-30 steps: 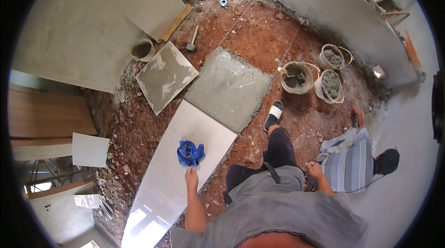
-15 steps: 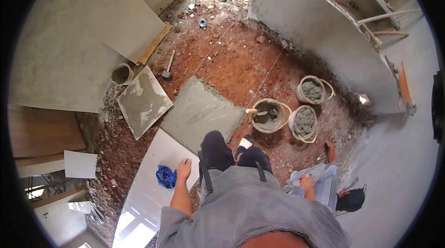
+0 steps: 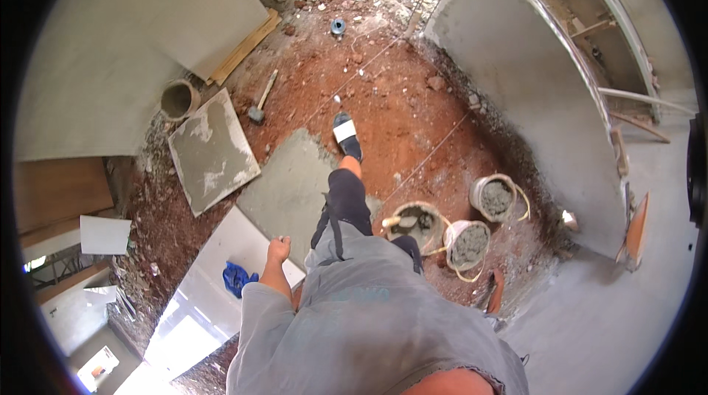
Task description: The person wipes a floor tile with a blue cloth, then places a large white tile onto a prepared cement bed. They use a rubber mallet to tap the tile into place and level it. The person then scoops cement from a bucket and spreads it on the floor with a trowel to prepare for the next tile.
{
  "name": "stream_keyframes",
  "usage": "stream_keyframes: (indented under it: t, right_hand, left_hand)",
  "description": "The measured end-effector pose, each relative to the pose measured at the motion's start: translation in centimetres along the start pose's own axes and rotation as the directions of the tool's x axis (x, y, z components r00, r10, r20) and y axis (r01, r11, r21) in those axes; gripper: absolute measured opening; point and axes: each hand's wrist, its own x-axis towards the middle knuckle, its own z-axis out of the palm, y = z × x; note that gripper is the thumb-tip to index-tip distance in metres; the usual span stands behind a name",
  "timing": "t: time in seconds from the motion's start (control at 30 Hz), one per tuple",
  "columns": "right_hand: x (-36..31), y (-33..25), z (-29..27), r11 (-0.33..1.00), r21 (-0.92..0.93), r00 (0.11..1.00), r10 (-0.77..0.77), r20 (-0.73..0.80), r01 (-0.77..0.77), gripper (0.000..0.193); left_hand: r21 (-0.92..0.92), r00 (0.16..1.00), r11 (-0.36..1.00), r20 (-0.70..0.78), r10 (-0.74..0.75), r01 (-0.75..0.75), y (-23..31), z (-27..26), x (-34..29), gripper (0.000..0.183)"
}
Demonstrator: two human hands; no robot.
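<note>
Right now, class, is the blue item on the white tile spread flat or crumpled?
Crumpled: the blue item lies bunched in uneven folds on the white tile.

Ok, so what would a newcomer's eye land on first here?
Probably the crumpled blue plastic, lying on the glossy white tiling at lower left. Next, perhaps, the reddish bare earth across the upper middle, and the three buckets of grey mix grouped right of center.
</note>
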Motion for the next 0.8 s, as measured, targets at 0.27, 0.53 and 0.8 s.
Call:
stream_keyframes:
  t: [0.27, 0.53, 0.8]
  right_hand:
    - [4.4, -33.0, -0.7, 0.985, 0.158, 0.998, -0.061, -0.023, 0.064, 0.032]
    - [9.4, -47.1, -1.3, 0.965, 0.254, 0.996, -0.046, -0.079, 0.064, 0.027]
    - [14.2, -53.6, -7.6, 0.997, -0.078, 1.000, 0.020, 0.023, -0.018, 0.029]
  left_hand:
    - [-0.142, 0.998, 0.990, -0.056, 0.011, -0.019, 21.1, -15.6, 13.0, 0.045]
    - [-0.236, 0.993, 0.968, -0.059, -0.105, 0.089, 24.1, -20.9, 15.9, 0.042]
    - [-0.352, 0.976, 0.927, -0.118, -0.181, 0.129, 30.2, -18.2, 13.5, 0.035]
